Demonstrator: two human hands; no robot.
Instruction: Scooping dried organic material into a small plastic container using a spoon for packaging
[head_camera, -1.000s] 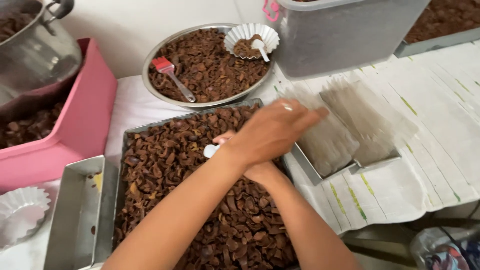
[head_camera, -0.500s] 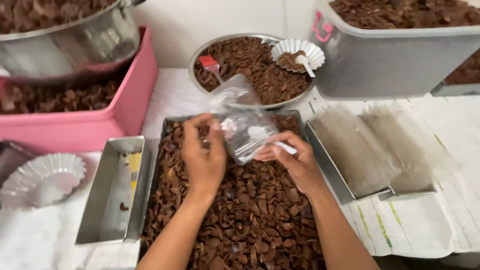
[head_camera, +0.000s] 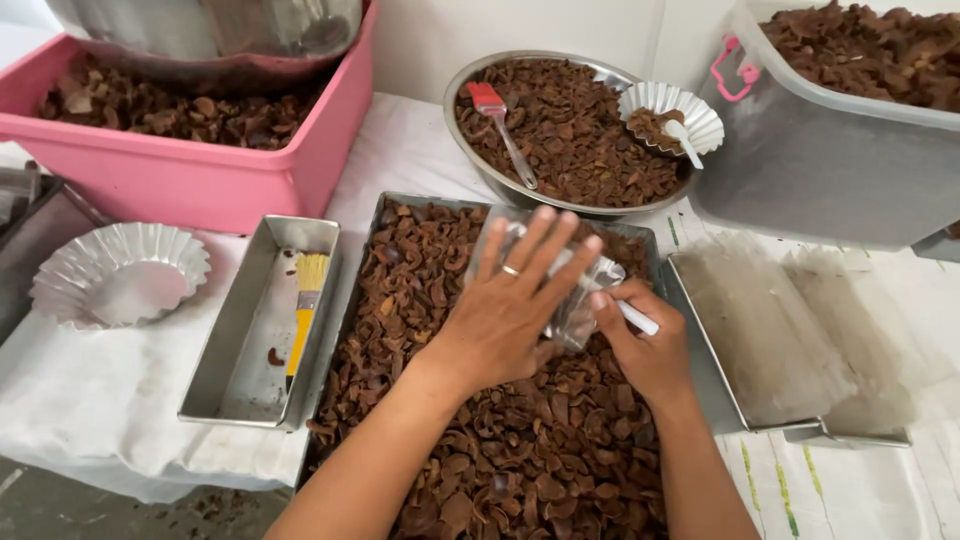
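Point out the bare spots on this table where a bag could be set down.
Bare white cloth lies below the fluted tin, left of the narrow pan. More lies between the pink tub and round bowl. The chip tray under both hands is crowded.

One camera only, on person's head. Looks steeply down and forward over table, from close up. Both forearms come in from bottom edge. Long tray (head_camera: 640, 245) of brown pieces sits in middle. Pink tub (head_camera: 200, 190) at top left, grey bin (head_camera: 810, 170) at top right. Wall at top.
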